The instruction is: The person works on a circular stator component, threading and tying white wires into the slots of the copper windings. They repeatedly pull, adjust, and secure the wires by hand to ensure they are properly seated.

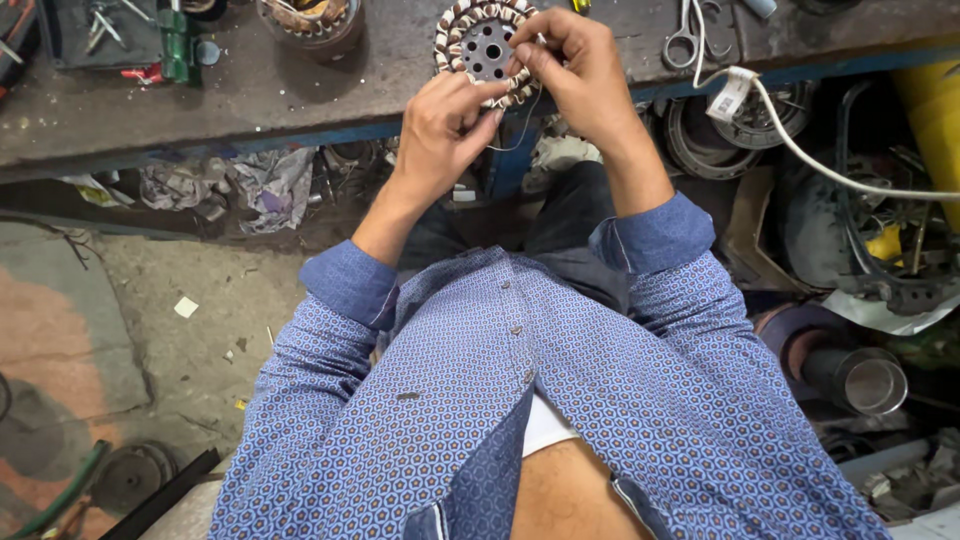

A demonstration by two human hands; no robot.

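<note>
Holding the round grey metal stator ringed with brown-and-white wound coils [484, 47] at the near edge of the worn grey table [300, 95], you had both hands closed on it, and it sat up and ahead of you, tilted so its flat, hole-pierced face turned toward the camera. Your right hand [575, 70] lay nearer its middle, draped over the right side of the ring with the fingers curled shut across the coils at the upper right edge. Your left hand [440, 135] came up from below and to the left, its fingertips pinched tight at the lower rim, where a thin strand of wire [520, 125] hung down between your two wrists; whether the left pinch was on the wire itself or on a coil, I could not tell. Neither hand showed any open gap, and the stator rested against your fingers rather than lying flat on the table. Being a disc, it had no long axis to speak of. Off to the right on the table lay a pair of steel scissors [683, 35], and a white cable with a paper tag [800, 150] ran off toward the clutter of parts below. A round container of scraps [310, 20] stood to the left of the stator, well apart from your hands.
</note>
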